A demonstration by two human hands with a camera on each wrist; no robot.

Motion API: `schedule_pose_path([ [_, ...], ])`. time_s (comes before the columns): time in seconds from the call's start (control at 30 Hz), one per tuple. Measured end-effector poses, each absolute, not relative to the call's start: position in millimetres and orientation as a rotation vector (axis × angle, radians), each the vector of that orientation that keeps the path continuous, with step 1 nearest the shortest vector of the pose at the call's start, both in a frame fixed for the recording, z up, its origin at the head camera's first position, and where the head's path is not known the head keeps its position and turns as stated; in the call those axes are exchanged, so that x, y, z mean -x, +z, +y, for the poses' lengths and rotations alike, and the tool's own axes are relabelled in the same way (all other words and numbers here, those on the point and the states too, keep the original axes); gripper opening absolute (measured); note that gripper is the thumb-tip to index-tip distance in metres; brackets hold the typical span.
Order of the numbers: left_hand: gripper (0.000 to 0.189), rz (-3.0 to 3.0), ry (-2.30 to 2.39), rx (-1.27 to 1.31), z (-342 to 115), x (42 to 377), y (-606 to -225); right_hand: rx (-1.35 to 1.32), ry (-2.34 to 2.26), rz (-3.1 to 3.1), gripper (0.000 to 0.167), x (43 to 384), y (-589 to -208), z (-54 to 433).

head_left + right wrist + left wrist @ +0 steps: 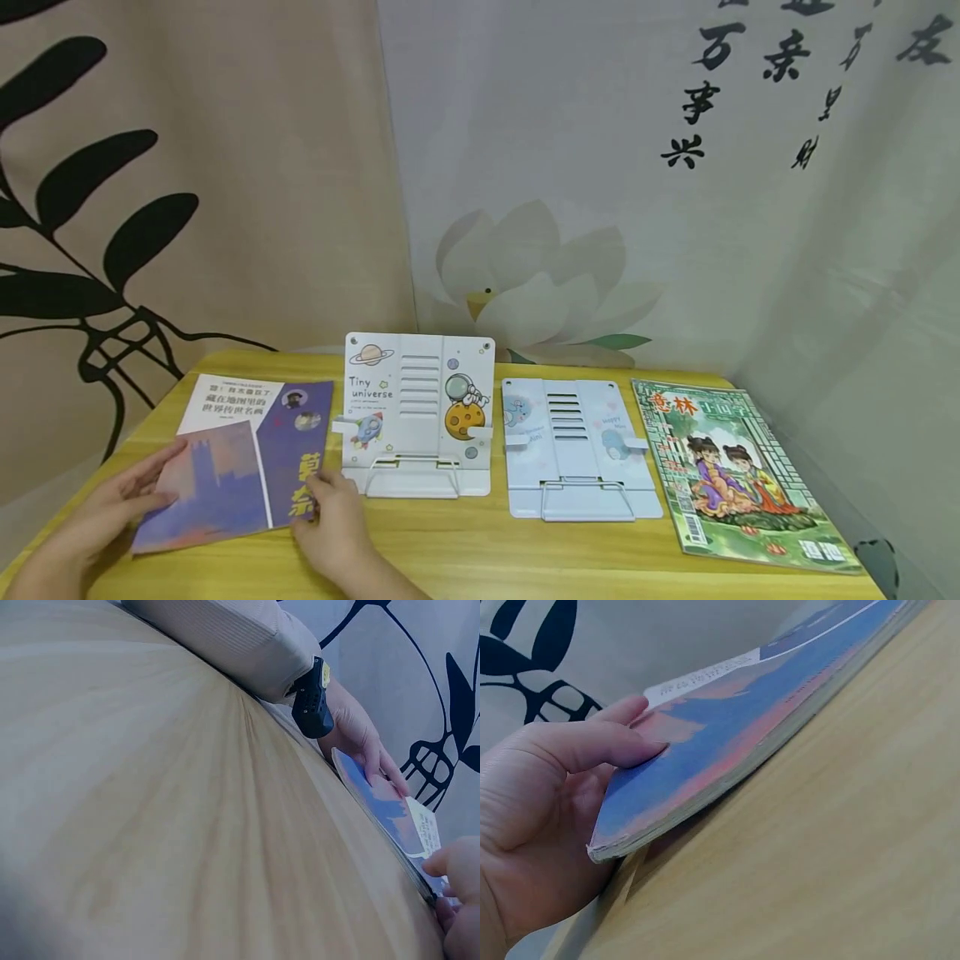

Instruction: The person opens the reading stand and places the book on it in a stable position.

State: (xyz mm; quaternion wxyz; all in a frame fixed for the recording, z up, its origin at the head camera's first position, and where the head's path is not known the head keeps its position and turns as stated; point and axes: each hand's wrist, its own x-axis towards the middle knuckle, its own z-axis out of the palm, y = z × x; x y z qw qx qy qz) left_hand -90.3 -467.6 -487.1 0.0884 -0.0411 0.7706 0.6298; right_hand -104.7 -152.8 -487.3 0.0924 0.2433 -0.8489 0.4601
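Observation:
A thin paperback book (217, 479) with a purple and pink cover lies at the table's left end. My left hand (112, 508) pinches its left edge, the thumb on top of the cover. In the left wrist view the near left corner of the book (705, 757) is lifted off the table, and my left hand (547, 787) holds it. At the right edge, near the lower corner, my right hand (337, 525) grips the book. The right wrist view shows my right hand (461, 877) with the book's edge between thumb and fingers.
Right of the book stands a white book stand (423, 375) with an astronaut print. Beside it a pale blue book stand (527, 467) leans lower. A green magazine (742, 467) lies at the right end of the wooden table (465, 550). Printed curtains (300, 167) hang behind.

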Motion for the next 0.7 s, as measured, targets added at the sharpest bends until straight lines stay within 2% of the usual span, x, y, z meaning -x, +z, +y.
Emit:
schedule_pose_path([
  [0.27, 0.079, 1.699, 2.277, -0.276, -472.2, 87.1, -487.3, -0.779, 1.245, -2.508, 0.046, 101.7, -489.0, -152.0],
  [0.47, 0.082, 1.651, 2.328, -0.497, -472.5, 86.7, -489.8, -0.806, 1.167, -2.506, 0.051, 101.0, -488.1, -152.1],
  [0.7, 0.082, 1.580, 2.411, -0.650, -472.0, 83.3, -493.5, -0.846, 1.509, -2.396, 0.064, 103.8, -493.1, -150.5],
])
